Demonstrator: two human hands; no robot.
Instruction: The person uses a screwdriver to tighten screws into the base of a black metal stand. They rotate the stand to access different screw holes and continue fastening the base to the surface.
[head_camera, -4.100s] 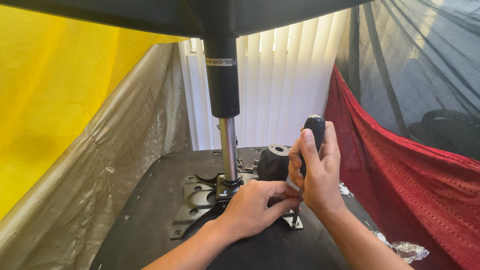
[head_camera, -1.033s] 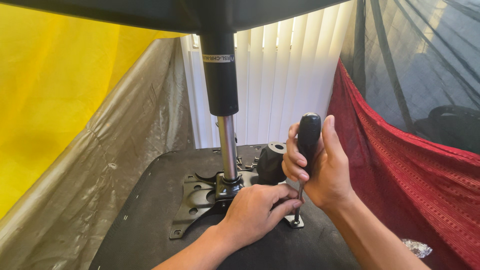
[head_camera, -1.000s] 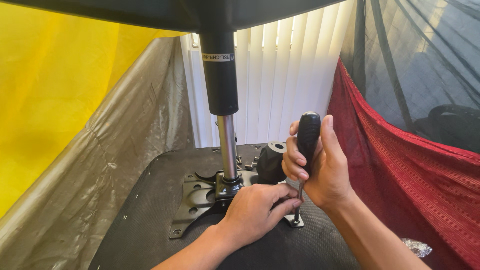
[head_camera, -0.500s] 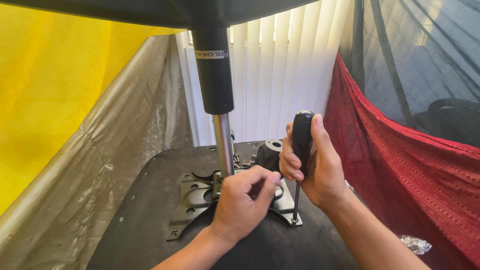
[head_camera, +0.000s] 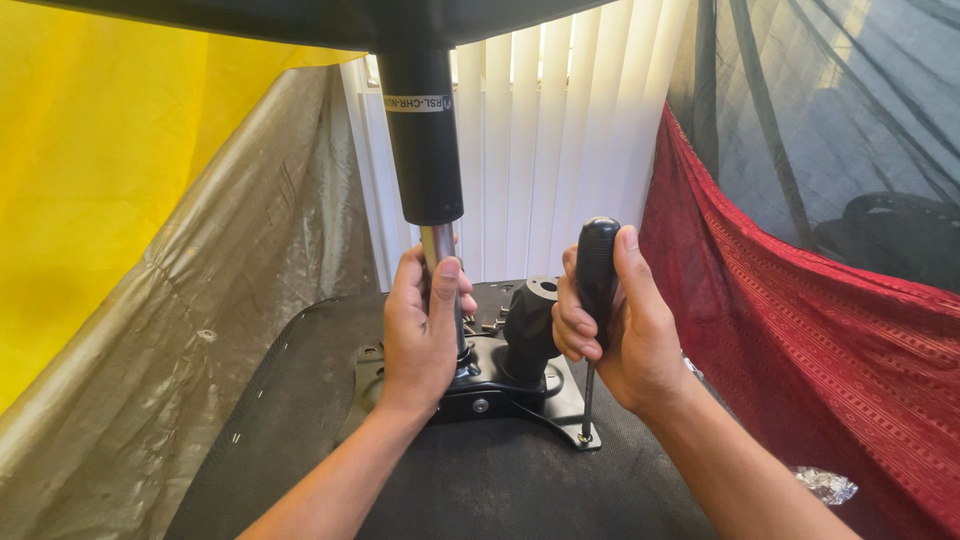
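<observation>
Left hand has moved up off the base plate, grip now closed round the chrome shaft. Right hand grip wraps the black-handled screwdriver, upright, tip at the plate's near right corner on the black seat underside.

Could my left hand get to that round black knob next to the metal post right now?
Probably yes: the left hand grips the metal post, and the black knob sits just beside it with nothing between.

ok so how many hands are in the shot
2. The left hand is wrapped around the silver post above the black bracket. The right hand grips the black screwdriver handle, tip down at the metal plate. No others show.
</observation>
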